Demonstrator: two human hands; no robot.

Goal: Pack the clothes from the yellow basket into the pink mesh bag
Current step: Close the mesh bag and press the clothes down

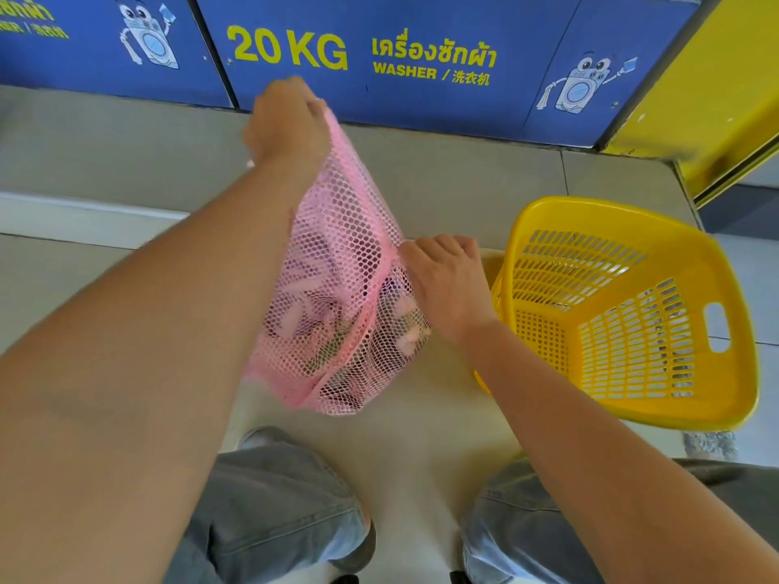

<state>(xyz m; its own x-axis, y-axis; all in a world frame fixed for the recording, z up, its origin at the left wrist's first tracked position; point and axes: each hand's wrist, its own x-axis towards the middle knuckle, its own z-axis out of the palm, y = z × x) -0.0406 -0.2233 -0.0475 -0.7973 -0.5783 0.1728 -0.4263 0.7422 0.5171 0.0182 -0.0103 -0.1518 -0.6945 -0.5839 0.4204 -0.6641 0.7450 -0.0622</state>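
Note:
The pink mesh bag (pixel 337 263) hangs in the air in front of me, stretched long between my two hands. My left hand (pixel 286 120) grips its far upper end, raised toward the washer. My right hand (pixel 447 280) is closed on the bag's near edge, right beside the basket. Dark and pink clothes (pixel 379 330) show through the mesh in the bag's lower part. The yellow basket (pixel 624 314) stands on the floor to the right, and I see no clothes inside it.
Blue washer fronts (pixel 421 56) marked 20 KG line the far side, above a grey step. A yellow panel (pixel 716 99) stands at the upper right. My legs in grey jeans (pixel 274 507) and dark shoes are below the bag on the tiled floor.

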